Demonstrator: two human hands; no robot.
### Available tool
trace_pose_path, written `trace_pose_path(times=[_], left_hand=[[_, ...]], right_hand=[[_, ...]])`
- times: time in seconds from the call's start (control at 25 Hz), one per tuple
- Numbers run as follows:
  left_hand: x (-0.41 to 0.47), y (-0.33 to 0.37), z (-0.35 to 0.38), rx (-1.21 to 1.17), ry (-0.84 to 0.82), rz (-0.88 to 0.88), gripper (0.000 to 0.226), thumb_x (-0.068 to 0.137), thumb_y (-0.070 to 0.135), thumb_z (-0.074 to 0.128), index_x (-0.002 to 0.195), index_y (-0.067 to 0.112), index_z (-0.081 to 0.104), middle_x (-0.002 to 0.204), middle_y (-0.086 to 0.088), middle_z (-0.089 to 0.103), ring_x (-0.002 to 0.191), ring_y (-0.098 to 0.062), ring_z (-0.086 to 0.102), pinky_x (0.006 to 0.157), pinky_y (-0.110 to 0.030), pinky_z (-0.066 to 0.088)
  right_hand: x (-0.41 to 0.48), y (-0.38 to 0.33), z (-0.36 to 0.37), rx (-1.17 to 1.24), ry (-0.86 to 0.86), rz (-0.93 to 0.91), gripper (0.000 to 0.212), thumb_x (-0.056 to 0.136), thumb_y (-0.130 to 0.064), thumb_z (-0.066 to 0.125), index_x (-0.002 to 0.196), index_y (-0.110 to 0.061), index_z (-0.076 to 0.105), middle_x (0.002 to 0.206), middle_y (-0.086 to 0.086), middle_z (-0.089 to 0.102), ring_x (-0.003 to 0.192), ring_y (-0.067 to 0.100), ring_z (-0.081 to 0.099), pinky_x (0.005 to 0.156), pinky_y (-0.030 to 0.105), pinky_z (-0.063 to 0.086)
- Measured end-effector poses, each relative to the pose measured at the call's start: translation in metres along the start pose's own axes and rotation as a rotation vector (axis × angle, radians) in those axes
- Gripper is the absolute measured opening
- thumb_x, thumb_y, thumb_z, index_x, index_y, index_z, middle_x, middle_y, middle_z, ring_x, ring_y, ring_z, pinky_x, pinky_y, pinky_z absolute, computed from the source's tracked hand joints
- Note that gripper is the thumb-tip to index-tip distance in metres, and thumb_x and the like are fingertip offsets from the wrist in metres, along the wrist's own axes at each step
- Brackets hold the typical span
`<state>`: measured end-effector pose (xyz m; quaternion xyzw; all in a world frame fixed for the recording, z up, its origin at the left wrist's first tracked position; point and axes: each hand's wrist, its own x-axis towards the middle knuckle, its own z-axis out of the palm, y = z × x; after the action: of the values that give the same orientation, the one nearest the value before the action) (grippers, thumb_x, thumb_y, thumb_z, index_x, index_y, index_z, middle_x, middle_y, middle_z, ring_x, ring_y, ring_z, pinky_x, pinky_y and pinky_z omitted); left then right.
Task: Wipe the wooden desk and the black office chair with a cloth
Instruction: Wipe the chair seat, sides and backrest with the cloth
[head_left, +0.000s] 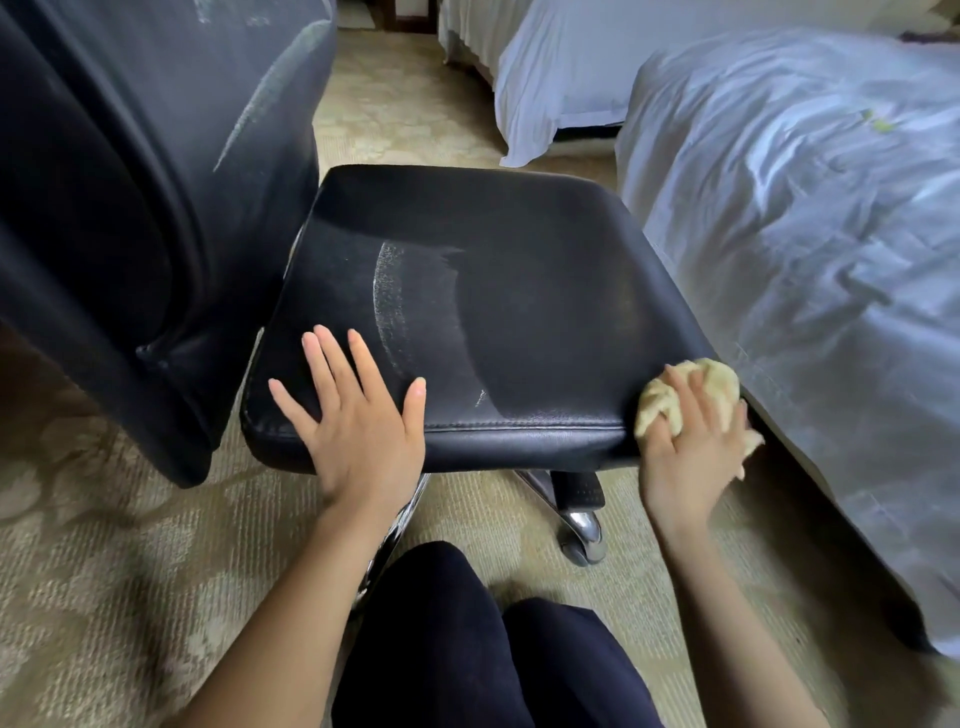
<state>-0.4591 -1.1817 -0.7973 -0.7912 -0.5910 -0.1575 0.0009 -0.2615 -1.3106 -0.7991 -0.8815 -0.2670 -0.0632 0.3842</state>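
left hand (363, 431) flat, fingers spread, on black leather office chair seat (493, 291); right hand (691, 447) gripping crumpled yellow cloth (701, 384) (seat's right corner)

On my right stands a bed (805, 260) under a rumpled white cover that hangs down its side, with a few green specks (878, 122) on top. A second white-covered bed (561, 78) lies beyond it. Patterned beige carpet (130, 571) covers the floor.
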Motion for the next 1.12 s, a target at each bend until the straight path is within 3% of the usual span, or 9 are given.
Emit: trace_pose_path(times=[0.12,0.32,0.56,0.84,0.96,1.12], left_hand=[[-0.003,0.005,0.000,0.008,-0.004,0.002,0.079,0.091,0.053,0.002,0.149,0.000,0.007,0.157,-0.023,0.000,0.146,-0.030,-0.009,0.111,-0.060,-0.006],[-0.005,0.007,-0.001,0.012,-0.034,-0.019,0.078,0.089,0.051,-0.005,0.150,0.002,0.003,0.157,-0.021,-0.006,0.145,-0.029,-0.014,0.111,-0.059,-0.009],[-0.004,0.008,-0.003,0.021,-0.046,-0.024,0.077,0.090,0.053,-0.008,0.150,0.005,-0.003,0.157,-0.017,-0.012,0.145,-0.028,-0.017,0.111,-0.058,-0.010],[-0.003,0.005,-0.003,0.061,-0.014,-0.033,0.077,0.089,0.054,-0.008,0.149,0.007,0.001,0.158,-0.016,-0.002,0.146,-0.030,-0.008,0.113,-0.057,-0.004],[-0.001,0.005,-0.002,0.078,-0.030,-0.044,0.073,0.089,0.054,-0.009,0.147,0.009,-0.003,0.158,-0.015,-0.004,0.146,-0.030,-0.009,0.113,-0.056,-0.005],[-0.002,0.003,-0.002,0.108,-0.072,-0.046,0.074,0.090,0.056,-0.010,0.148,0.010,-0.007,0.158,-0.015,-0.009,0.145,-0.029,-0.015,0.113,-0.056,-0.009]], right_hand=[[-0.018,-0.029,0.016,-0.189,-0.189,-0.249,0.058,0.077,-0.024,0.043,0.134,-0.035,0.048,0.138,-0.008,0.049,0.144,0.023,0.013,0.111,0.056,0.002],[-0.014,-0.084,0.051,-0.344,-0.459,-0.642,0.053,0.091,-0.038,0.038,0.144,-0.036,0.031,0.147,-0.012,0.039,0.145,0.015,0.007,0.111,0.050,-0.001],[0.060,-0.137,0.108,-0.316,-0.769,-0.679,0.052,0.098,-0.033,0.033,0.148,-0.035,0.020,0.155,0.004,0.024,0.146,0.018,0.002,0.115,0.048,0.003],[0.115,-0.175,0.160,-0.483,-0.827,-0.644,0.054,0.099,-0.034,0.024,0.151,-0.030,0.006,0.159,-0.002,0.009,0.144,0.026,-0.015,0.114,0.051,-0.003],[0.099,-0.170,0.157,-0.472,-0.777,-0.778,0.055,0.100,-0.034,0.025,0.151,-0.023,0.007,0.158,0.002,0.014,0.146,0.023,-0.005,0.116,0.046,-0.002],[0.073,-0.134,0.116,-0.273,-0.782,-1.001,0.056,0.098,-0.032,0.035,0.150,-0.025,0.016,0.156,-0.001,0.022,0.144,0.022,0.010,0.114,0.036,0.007]])
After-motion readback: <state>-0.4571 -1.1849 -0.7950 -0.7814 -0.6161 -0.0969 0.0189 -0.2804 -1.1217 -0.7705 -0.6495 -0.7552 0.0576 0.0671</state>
